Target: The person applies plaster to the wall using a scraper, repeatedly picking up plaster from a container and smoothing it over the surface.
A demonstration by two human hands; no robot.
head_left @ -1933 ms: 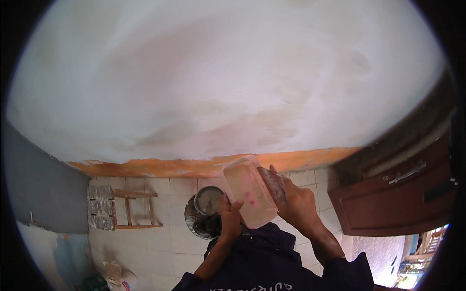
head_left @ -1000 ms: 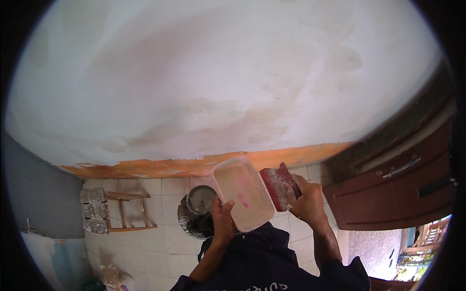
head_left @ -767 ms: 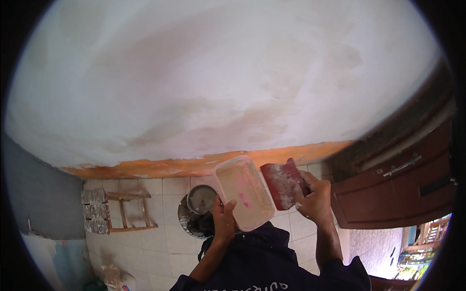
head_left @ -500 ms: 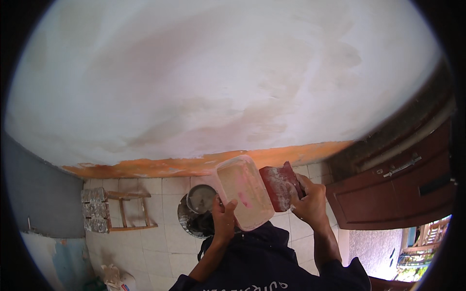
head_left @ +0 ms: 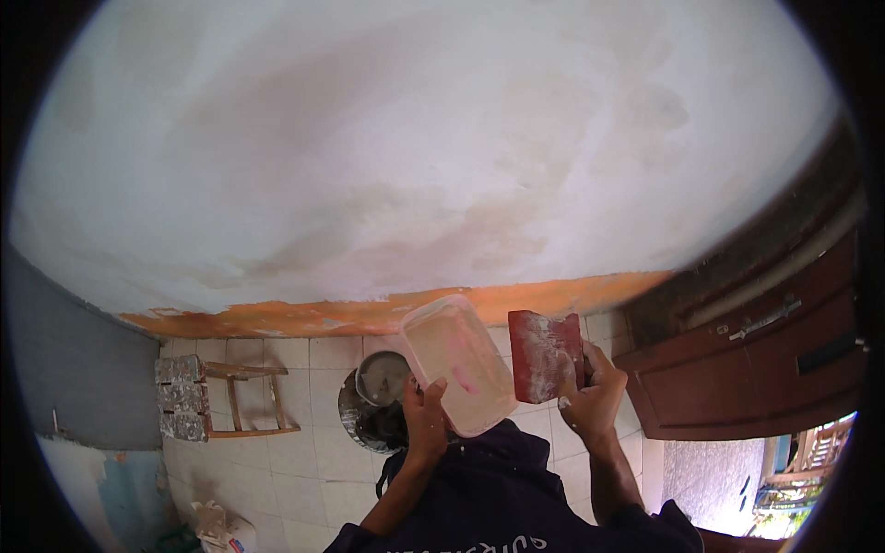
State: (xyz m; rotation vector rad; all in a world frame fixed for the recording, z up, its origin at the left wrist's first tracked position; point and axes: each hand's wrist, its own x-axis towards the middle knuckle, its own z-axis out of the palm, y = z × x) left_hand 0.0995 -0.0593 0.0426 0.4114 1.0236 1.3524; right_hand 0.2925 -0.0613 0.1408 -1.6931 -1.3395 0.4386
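My left hand [head_left: 426,419] grips the near left rim of a shallow pinkish plastic tub [head_left: 466,355], its thumb over the edge. Pale material with a bright pink smear shows inside the tub. In my right hand [head_left: 595,392] is a wide dark red putty scraper [head_left: 546,358], its face streaked with whitish paste. The scraper stands just right of the tub, a small gap between them. White flecks dot the right hand. Ahead rises a wall [head_left: 406,166] coated in white, with damp-looking greyish patches and a bare orange strip [head_left: 277,318] along its foot.
A black bucket [head_left: 355,429] with a grey-filled round container [head_left: 381,378] stands left of my left hand. Farther left, a paint-spattered wooden stool [head_left: 230,398] is on the tiled floor [head_left: 286,465]. A brown door [head_left: 737,369] is at right, beside a bright opening.
The scraper has moved right, away from the tub's edge, and now faces more squarely upward. The tub has shifted slightly left in my left hand.
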